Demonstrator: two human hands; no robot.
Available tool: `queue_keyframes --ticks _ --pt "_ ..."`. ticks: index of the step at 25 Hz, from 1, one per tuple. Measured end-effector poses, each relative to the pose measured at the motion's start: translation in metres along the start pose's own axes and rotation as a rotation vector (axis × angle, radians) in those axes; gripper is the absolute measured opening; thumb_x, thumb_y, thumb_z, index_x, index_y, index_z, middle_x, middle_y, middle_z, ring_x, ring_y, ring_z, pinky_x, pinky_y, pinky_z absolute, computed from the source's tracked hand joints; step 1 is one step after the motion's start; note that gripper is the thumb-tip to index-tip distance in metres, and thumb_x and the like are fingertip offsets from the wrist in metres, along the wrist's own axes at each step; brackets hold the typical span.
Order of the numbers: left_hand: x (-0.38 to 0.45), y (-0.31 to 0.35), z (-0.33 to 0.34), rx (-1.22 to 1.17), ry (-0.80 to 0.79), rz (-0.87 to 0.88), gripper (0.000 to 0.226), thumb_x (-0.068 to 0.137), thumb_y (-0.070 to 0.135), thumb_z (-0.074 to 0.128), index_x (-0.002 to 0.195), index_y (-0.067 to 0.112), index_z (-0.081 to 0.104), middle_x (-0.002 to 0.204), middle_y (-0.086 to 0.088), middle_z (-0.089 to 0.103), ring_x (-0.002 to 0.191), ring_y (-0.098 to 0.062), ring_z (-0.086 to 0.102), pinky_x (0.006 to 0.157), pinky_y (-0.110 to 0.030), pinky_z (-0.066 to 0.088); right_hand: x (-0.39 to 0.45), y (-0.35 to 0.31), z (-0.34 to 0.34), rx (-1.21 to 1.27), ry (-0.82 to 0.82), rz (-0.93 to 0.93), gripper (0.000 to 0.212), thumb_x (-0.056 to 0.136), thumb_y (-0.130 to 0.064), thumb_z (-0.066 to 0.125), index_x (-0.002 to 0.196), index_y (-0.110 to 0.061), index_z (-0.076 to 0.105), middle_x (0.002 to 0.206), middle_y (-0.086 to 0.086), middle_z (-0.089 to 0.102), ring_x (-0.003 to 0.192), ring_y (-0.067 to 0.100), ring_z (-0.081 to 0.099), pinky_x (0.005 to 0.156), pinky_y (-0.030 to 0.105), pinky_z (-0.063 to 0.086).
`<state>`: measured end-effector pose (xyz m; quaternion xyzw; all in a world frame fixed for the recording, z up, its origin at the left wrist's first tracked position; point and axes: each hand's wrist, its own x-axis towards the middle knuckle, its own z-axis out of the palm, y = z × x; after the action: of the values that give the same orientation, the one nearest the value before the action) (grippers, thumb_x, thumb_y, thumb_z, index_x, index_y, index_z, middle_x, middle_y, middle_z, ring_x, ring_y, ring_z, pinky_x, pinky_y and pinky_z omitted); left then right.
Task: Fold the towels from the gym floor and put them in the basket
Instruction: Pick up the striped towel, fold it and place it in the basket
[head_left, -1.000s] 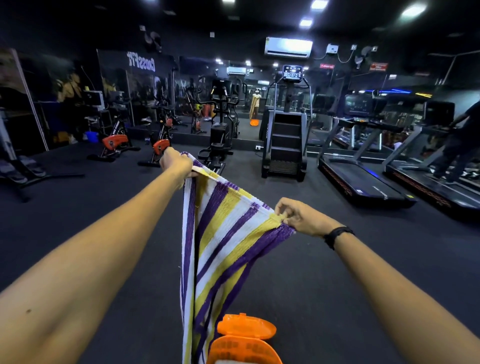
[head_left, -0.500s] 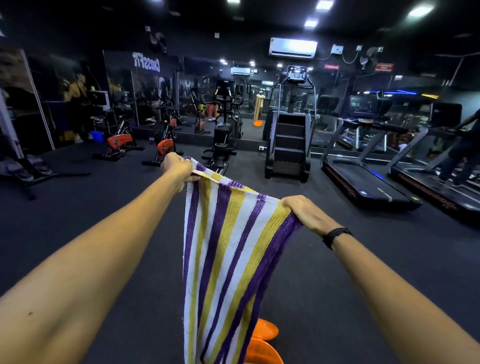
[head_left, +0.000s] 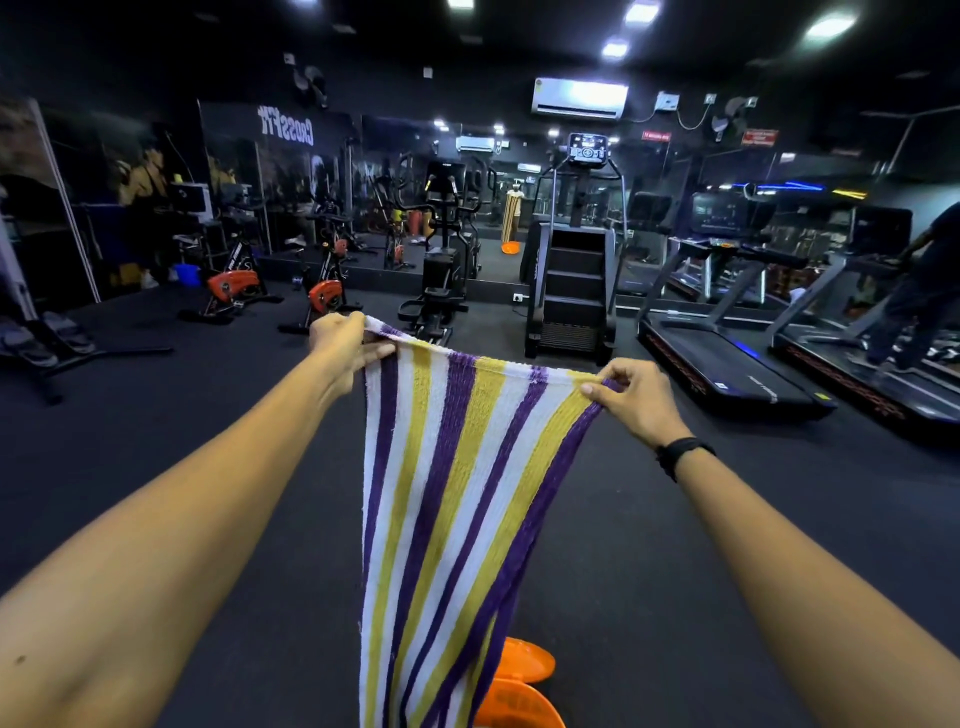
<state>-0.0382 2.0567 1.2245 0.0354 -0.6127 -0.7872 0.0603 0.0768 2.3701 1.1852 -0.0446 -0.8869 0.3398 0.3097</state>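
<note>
- A dark rubber gym floor (head_left: 649, 545) carries a black stair-climber machine (head_left: 571, 280).
- Nearer than it, the left hand (head_left: 340, 340) and right hand (head_left: 636, 397) pinch the top corners of a purple, yellow and white striped towel (head_left: 447, 493).
- The towel hangs over an orange plastic basket (head_left: 514, 691).

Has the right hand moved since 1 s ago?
Yes. The right hand has moved rightward, away from the left hand and toward the treadmill, spreading the striped towel.

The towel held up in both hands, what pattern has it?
Purple, yellow and white stripes on the towel, head view.

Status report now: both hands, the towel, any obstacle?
Left hand and right hand pinch striped purple-yellow-white towel top corners. Towel hangs unfolded. Orange plastic basket below, nothing blocking.
</note>
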Motion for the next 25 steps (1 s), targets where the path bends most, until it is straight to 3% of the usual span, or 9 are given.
queue_keyframes --ticks 2,3,5,6,11,15,17,22,25 --pt "-0.004 -0.001 -0.005 0.200 -0.185 0.162 0.025 0.081 0.010 0.075 0.080 0.012 0.050 0.091 -0.009 0.059 0.069 -0.014 0.067 0.067 -0.026 0.059 0.007 0.002 -0.003 0.057 0.154 0.027 0.018 0.078 -0.018 0.078 0.077 -0.008 0.064 0.068 0.001 0.063 0.065 0.016 0.053 0.065 0.029 0.042" --pt "-0.003 -0.002 -0.009 0.461 -0.288 0.258 0.031 0.074 0.016 0.082 0.087 0.014 0.055 0.094 -0.006 0.060 0.079 -0.015 0.064 0.073 -0.029 0.056 0.010 0.003 -0.006 0.105 0.168 0.050 0.017 0.078 -0.017 0.078 0.081 -0.011 0.063 0.071 0.002 0.065 0.069 0.017 0.058 0.067 0.030 0.045" --pt "-0.004 -0.005 -0.011 1.037 -0.382 0.423 0.036 0.068 0.020 0.086 0.097 0.014 0.066 0.096 -0.002 0.064 0.090 -0.018 0.060 0.079 -0.031 0.050 0.015 0.006 -0.010 0.070 0.062 0.058 0.014 0.077 -0.017 0.079 0.085 -0.014 0.068 0.078 0.005 0.069 0.074 0.020 0.062 0.071 0.034 0.050" --pt "-0.005 -0.006 -0.010 1.168 -0.353 0.477 0.030 0.070 0.024 0.085 0.095 0.015 0.070 0.095 -0.003 0.066 0.092 -0.020 0.061 0.079 -0.033 0.050 0.016 0.008 -0.012 0.009 0.034 0.039 0.011 0.077 -0.018 0.079 0.084 -0.014 0.070 0.079 0.004 0.069 0.076 0.019 0.062 0.072 0.034 0.050" --pt "-0.011 -0.013 -0.007 0.796 -0.208 0.534 0.014 0.080 0.032 0.076 0.081 0.020 0.070 0.077 0.002 0.065 0.074 -0.011 0.055 0.059 -0.026 0.040 0.011 0.009 -0.017 0.074 0.209 0.054 0.013 0.088 -0.026 0.067 0.082 -0.016 0.061 0.079 0.001 0.065 0.075 0.019 0.059 0.073 0.037 0.048" --pt "-0.006 -0.023 -0.005 0.416 -0.237 0.390 0.015 0.079 0.022 0.078 0.076 0.017 0.064 0.078 -0.002 0.064 0.074 -0.014 0.056 0.068 -0.030 0.044 0.012 0.014 -0.024 0.144 0.163 0.051 0.014 0.085 -0.022 0.071 0.077 -0.019 0.061 0.079 -0.003 0.064 0.079 0.016 0.060 0.074 0.038 0.050" --pt "-0.003 -0.028 -0.003 0.355 -0.198 0.400 0.017 0.078 0.017 0.078 0.073 0.019 0.062 0.079 -0.003 0.063 0.076 -0.015 0.055 0.069 -0.030 0.045 0.012 0.018 -0.025 0.161 0.118 0.026 0.012 0.084 -0.019 0.072 0.075 -0.021 0.064 0.078 -0.004 0.065 0.077 0.015 0.060 0.073 0.043 0.053" --pt "-0.011 -0.021 0.017 0.207 -0.153 0.525 0.015 0.081 0.014 0.075 0.079 0.019 0.061 0.079 0.001 0.061 0.074 -0.009 0.052 0.068 -0.023 0.045 0.015 0.012 -0.032 0.199 0.273 -0.038 0.008 0.087 -0.017 0.069 0.083 -0.014 0.063 0.082 0.001 0.064 0.077 0.013 0.058 0.070 0.022 0.046" --pt "-0.016 -0.013 0.022 0.254 -0.171 0.613 0.020 0.081 0.015 0.076 0.076 0.025 0.060 0.075 0.006 0.060 0.070 -0.006 0.052 0.065 -0.021 0.044 0.013 0.007 -0.037 0.203 0.273 -0.048 0.012 0.085 -0.015 0.070 0.078 -0.020 0.062 0.079 -0.002 0.064 0.076 0.010 0.059 0.069 0.022 0.047"
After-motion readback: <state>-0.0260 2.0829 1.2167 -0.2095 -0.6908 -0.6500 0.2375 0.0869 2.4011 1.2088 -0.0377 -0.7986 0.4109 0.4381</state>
